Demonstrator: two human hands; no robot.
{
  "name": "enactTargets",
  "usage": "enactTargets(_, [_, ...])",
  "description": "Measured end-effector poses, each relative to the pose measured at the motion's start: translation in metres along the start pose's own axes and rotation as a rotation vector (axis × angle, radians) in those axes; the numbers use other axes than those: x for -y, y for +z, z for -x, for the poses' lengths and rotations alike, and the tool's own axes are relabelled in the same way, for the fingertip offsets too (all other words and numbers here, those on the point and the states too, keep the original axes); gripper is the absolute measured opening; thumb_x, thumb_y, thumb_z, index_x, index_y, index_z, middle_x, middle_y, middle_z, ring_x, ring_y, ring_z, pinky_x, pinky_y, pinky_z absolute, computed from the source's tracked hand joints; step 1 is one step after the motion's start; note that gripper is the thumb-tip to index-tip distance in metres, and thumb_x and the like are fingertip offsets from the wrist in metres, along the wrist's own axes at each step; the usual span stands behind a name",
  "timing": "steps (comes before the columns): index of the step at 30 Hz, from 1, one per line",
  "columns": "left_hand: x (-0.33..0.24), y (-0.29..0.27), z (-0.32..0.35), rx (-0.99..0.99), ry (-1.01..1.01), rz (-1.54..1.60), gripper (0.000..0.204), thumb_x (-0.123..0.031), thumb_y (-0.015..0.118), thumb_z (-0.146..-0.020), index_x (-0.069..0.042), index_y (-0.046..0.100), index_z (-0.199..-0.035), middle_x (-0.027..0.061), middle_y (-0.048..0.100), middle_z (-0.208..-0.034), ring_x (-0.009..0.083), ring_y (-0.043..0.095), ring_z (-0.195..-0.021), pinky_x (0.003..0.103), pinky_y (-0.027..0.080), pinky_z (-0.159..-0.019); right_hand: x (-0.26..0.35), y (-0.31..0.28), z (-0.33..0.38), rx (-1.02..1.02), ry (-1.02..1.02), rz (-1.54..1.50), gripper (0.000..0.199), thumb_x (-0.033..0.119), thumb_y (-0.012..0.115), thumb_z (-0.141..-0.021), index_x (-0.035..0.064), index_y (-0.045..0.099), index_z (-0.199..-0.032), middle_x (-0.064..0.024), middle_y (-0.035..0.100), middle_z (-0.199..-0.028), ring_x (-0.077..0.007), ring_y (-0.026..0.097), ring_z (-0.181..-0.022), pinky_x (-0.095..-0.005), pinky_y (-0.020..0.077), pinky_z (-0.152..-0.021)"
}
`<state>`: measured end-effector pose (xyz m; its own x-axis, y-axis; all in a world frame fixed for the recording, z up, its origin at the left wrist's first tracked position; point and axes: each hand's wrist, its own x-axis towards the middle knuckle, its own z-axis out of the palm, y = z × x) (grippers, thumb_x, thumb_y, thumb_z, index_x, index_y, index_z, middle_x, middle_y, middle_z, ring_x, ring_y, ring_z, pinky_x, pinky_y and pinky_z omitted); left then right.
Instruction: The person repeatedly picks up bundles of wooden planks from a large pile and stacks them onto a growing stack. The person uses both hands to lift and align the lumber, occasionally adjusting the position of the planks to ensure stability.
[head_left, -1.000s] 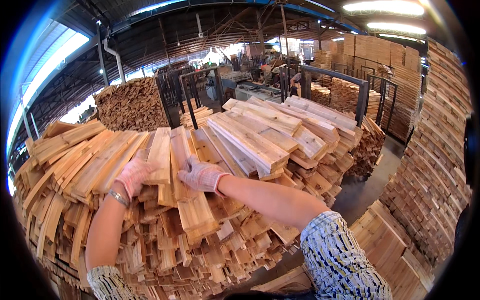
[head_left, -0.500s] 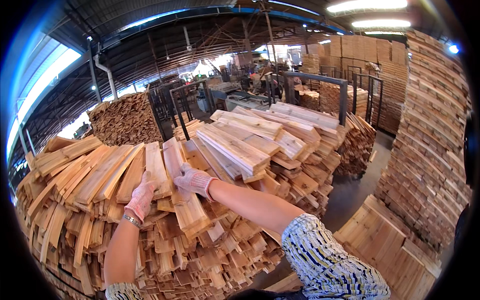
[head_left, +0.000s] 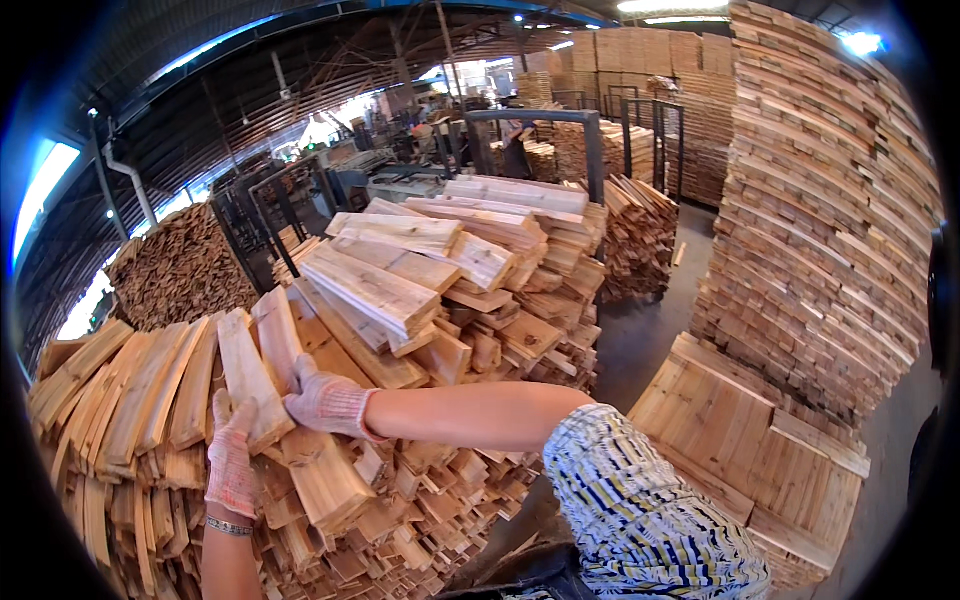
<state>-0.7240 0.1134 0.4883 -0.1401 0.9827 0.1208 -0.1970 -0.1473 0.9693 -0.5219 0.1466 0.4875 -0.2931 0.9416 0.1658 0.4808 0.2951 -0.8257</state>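
A pale wooden plank [head_left: 243,365] lies on top of the stack between my gloved hands. My left hand [head_left: 232,455] grips its left edge near the close end, with thumb and fingers bent against the wood. My right hand [head_left: 330,400] closes at its right edge, its fingertips partly hidden. Beneath that hand, a second plank [head_left: 327,485] points toward me. Around both hands is a big uneven stack of loose planks [head_left: 120,410], fanned out on the left. More thick planks [head_left: 375,285] are heaped just beyond my right forearm.
A tall stack of boards [head_left: 810,210] rises on the right. Below it sits a low stack of neatly laid boards [head_left: 700,420]. Dark metal frames [head_left: 535,115] stand behind the heap. Another person [head_left: 515,150] is farther back. Grey floor [head_left: 640,335] runs between stacks.
The view has swung right, so the stacks sit farther left. My right hand has come off the top of the longer plank to the right edge of the plank beside my left hand.
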Motion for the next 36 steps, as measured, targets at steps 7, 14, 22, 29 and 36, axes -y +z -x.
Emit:
enactTargets(7, [-0.002, 0.057, 0.034, 0.137, -0.118, 0.121, 0.049, -0.028, 0.063, -0.098, -0.009, 0.046, -0.140, 0.0116, 0.059, -0.126, 0.0255, 0.063, -0.110, 0.041, 0.056, -0.093, -0.026, 0.002, -0.007, -0.028, -0.044, -0.050, 0.059, 0.034, 0.055, -0.094, -0.0028, 0.037, -0.137, -0.0332, 0.066, -0.108, -0.0457, 0.066, -0.102, -0.0499, 0.0515, -0.088])
enactTargets(14, [-0.001, 0.071, 0.137, -0.056, 0.043, -0.006, 0.044, -0.024, 0.057, -0.099, -0.010, 0.048, -0.140, 0.0104, 0.062, -0.119, 0.0255, 0.065, -0.104, 0.041, 0.059, -0.089, -0.027, -0.003, 0.112, 0.099, -0.177, -0.166, 0.060, 0.022, 0.054, -0.096, 0.0017, 0.027, -0.146, -0.0347, 0.059, -0.126, -0.0446, 0.062, -0.117, -0.0468, 0.0497, -0.098])
enactTargets(22, [0.037, 0.057, 0.120, -0.020, -0.242, 0.142, 0.077, -0.047, 0.068, -0.093, 0.002, 0.043, -0.146, 0.0185, 0.060, -0.129, 0.0270, 0.064, -0.112, 0.038, 0.055, -0.096, -0.056, 0.038, 0.130, -0.063, 0.103, -0.766, 0.089, 0.052, 0.067, -0.092, -0.0010, 0.032, -0.153, -0.0240, 0.047, -0.147, -0.0320, 0.044, -0.138, -0.0357, 0.0363, -0.114])
enactTargets(29, [0.052, 0.063, 0.154, -0.022, -0.093, -0.017, 0.087, -0.057, 0.067, -0.090, 0.006, 0.041, -0.144, 0.0196, 0.060, -0.127, 0.0305, 0.065, -0.108, 0.038, 0.056, -0.094, -0.066, 0.034, 0.138, 0.061, 0.030, -0.557, 0.100, 0.070, 0.055, -0.090, 0.0034, 0.024, -0.158, -0.0301, 0.041, -0.152, -0.0364, 0.043, -0.142, -0.0399, 0.0362, -0.115])
enactTargets(36, [0.053, 0.087, 0.189, -0.044, 0.034, -0.159, 0.062, -0.034, 0.066, -0.098, 0.003, 0.047, -0.144, 0.0199, 0.054, -0.137, 0.0273, 0.056, -0.117, 0.042, 0.049, -0.103, -0.078, -0.017, 0.177, -0.053, -0.313, -0.549, 0.098, 0.048, 0.070, -0.090, -0.0016, 0.018, -0.157, -0.0269, 0.034, -0.156, -0.0324, 0.034, -0.147, -0.0395, 0.0281, -0.121])
